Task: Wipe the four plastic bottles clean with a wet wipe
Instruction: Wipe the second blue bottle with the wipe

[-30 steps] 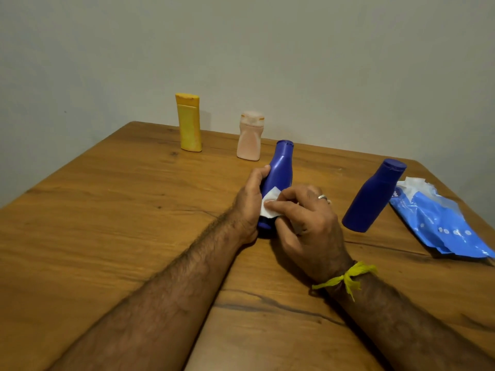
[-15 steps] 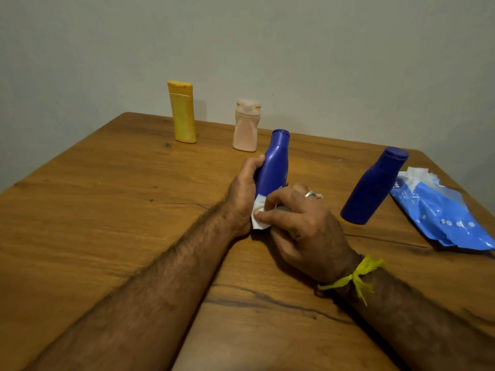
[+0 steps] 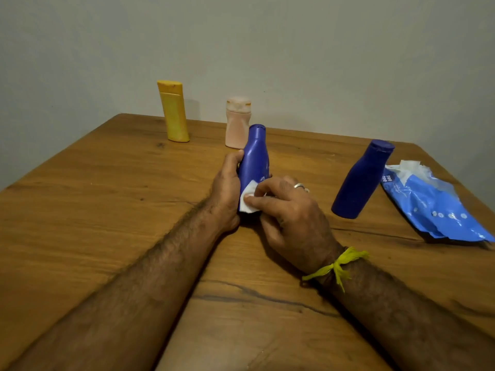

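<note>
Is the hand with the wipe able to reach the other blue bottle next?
Probably yes. The right hand presses the wipe on the held blue bottle; the other blue bottle stands just to its right, with only bare table between them.

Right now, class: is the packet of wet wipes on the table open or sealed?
Open. The blue wipes packet lies flat on the table, and a white wipe sticks out of its far end.

Single head-worn wide-angle view, looking forward and down across wooden table (image 3: 112, 215) toward grey wall (image 3: 294, 54). Forearms enter from bottom edge, close to lens. No second view.
</note>
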